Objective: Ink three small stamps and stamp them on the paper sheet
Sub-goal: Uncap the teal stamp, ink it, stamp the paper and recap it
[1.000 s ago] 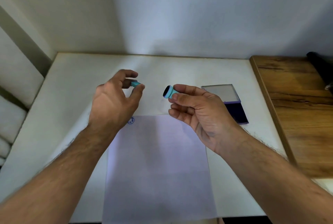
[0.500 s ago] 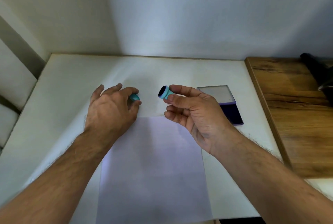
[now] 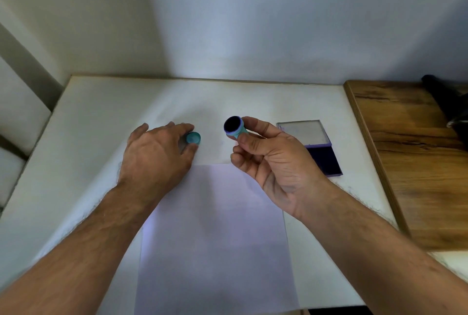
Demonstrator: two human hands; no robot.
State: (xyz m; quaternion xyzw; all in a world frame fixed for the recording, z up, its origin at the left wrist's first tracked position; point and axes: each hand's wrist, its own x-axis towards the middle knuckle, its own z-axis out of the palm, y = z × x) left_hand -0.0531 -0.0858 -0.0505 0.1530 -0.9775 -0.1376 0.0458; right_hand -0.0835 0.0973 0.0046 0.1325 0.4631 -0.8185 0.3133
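Observation:
My right hand [image 3: 273, 162] pinches a small teal stamp [image 3: 235, 128] above the table, its dark inked face turned toward me. My left hand [image 3: 157, 155] rests low on the white table [image 3: 101, 117], thumb and forefinger at the sides of a teal cap [image 3: 193, 137] that sits on the surface. The white paper sheet [image 3: 215, 233] lies in front of me, its top left corner under my left hand. An open ink pad [image 3: 323, 157] with a dark blue pad and raised clear lid lies right of my right hand.
A wooden surface [image 3: 417, 152] adjoins the white table on the right, with a dark object [image 3: 445, 96] at its far end. Walls close off the back and the left.
My left hand has gone down from mid-air to the table with the teal cap. My right hand has turned the stamp's dark face more toward me.

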